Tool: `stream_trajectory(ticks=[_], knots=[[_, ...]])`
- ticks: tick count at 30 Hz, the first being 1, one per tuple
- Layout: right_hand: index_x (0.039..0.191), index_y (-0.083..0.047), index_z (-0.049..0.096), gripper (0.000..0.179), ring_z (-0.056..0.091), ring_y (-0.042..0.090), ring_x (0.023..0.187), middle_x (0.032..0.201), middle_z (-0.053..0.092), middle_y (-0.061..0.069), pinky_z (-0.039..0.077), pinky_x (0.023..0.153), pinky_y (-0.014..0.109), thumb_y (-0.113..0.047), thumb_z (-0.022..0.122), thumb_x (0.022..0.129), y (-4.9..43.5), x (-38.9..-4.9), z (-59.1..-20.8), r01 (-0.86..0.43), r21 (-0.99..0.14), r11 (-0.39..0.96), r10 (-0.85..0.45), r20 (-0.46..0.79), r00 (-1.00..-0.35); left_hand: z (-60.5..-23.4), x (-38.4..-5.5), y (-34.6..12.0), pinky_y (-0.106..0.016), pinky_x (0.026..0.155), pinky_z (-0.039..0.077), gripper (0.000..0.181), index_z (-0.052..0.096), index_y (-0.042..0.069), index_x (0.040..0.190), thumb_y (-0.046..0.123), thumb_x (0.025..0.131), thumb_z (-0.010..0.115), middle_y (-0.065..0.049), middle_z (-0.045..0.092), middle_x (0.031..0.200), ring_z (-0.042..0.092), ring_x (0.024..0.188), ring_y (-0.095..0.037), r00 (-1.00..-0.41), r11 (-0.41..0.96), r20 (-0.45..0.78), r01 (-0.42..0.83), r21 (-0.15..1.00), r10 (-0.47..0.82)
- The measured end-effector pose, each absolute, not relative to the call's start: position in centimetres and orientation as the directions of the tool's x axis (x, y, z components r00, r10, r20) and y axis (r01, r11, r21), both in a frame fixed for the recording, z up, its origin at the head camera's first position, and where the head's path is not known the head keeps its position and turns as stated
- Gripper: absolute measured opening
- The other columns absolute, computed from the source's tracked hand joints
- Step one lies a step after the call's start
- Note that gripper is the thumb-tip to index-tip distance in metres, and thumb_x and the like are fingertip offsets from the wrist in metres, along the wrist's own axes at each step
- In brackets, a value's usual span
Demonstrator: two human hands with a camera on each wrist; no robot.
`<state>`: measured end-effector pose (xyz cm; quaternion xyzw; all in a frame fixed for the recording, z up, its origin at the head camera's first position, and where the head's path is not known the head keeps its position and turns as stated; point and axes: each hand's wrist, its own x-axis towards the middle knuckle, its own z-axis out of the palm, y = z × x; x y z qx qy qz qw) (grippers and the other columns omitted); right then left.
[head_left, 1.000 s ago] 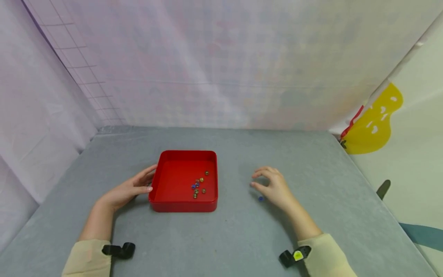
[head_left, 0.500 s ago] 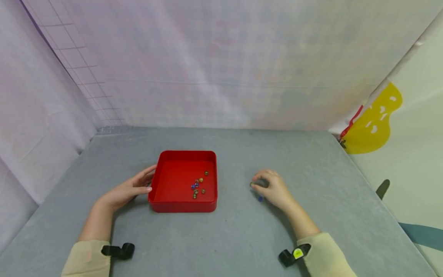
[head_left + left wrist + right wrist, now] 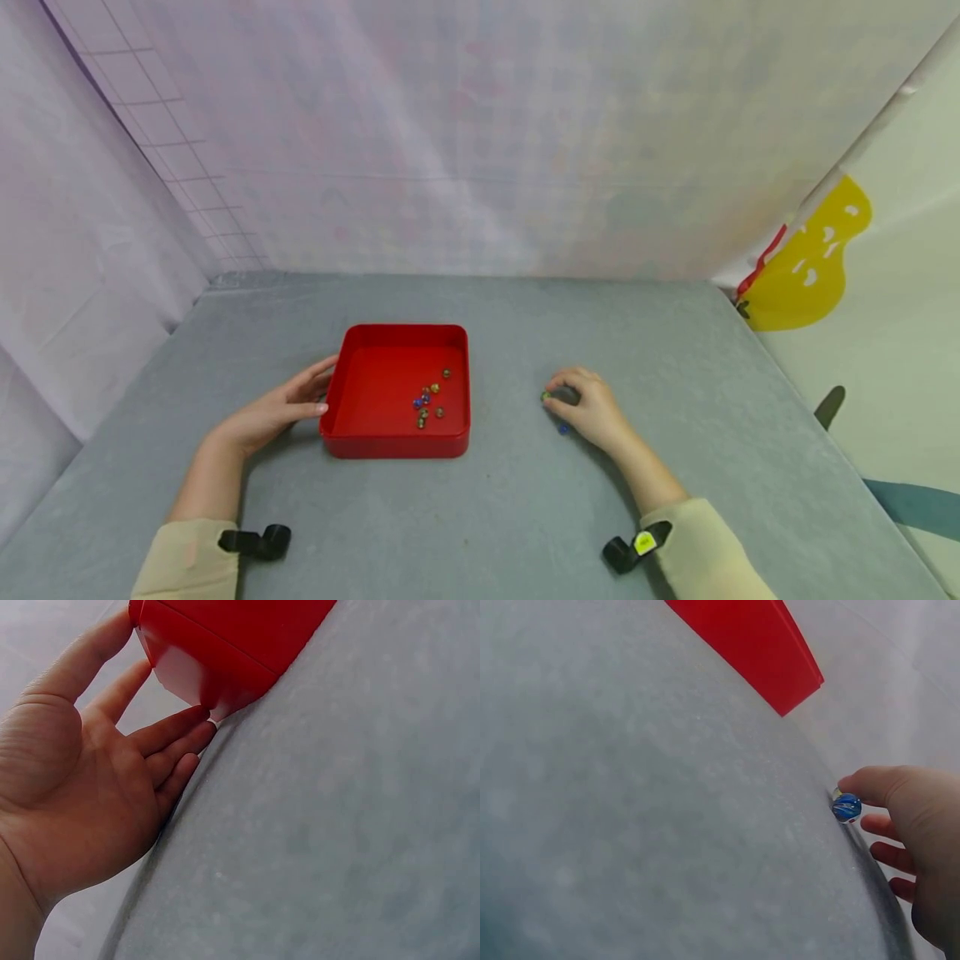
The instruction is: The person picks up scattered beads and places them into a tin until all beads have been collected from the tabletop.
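Observation:
A square red tray [image 3: 375, 383] stands left of the middle of the table, with several small marbles [image 3: 425, 400] in its right half. My left hand [image 3: 266, 412] touches the tray's left wall with its fingertips and thumb, the fingers extended. To the tray's right, my right hand [image 3: 596, 412] pinches a yellow-green marble [image 3: 546, 397] between thumb and index finger, low over the cloth. A blue marble [image 3: 563, 429] lies on the cloth below that hand. In the right wrist view the blue marble [image 3: 847, 807] partly hides the pinched one.
Grey cloth [image 3: 480, 517] covers the table. Pale curtains [image 3: 480, 142] hang behind it and on both sides, the right one printed with a yellow shape [image 3: 806, 275]. Black straps with small devices [image 3: 258, 542] sit on both wrists.
The right thumb and index finger have come together on the yellow-green marble, which now shows at their tips. The left hand and tray stay in place.

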<state>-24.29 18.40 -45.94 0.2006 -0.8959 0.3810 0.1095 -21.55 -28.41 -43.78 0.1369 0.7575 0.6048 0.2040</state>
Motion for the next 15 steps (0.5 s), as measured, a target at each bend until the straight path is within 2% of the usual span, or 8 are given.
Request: stream_trajectory(ticks=[15], knots=[[0.092,-0.010,0.070,0.016,0.053,0.034,0.107,0.107,0.065,0.008,0.033,0.096,0.051,-0.010,0.078,0.078,18.54,-24.50,-46.37,-0.433,-0.619,0.655,-0.276,0.337,-0.900,-43.94,-21.68,-28.64,-0.065,0.104,0.018,0.073,0.015,0.021,0.155,0.018,0.096,0.058,-0.016,0.016,0.156,0.015,0.140,-0.039,-0.878,0.234,-0.154,-0.049,0.971,0.454]])
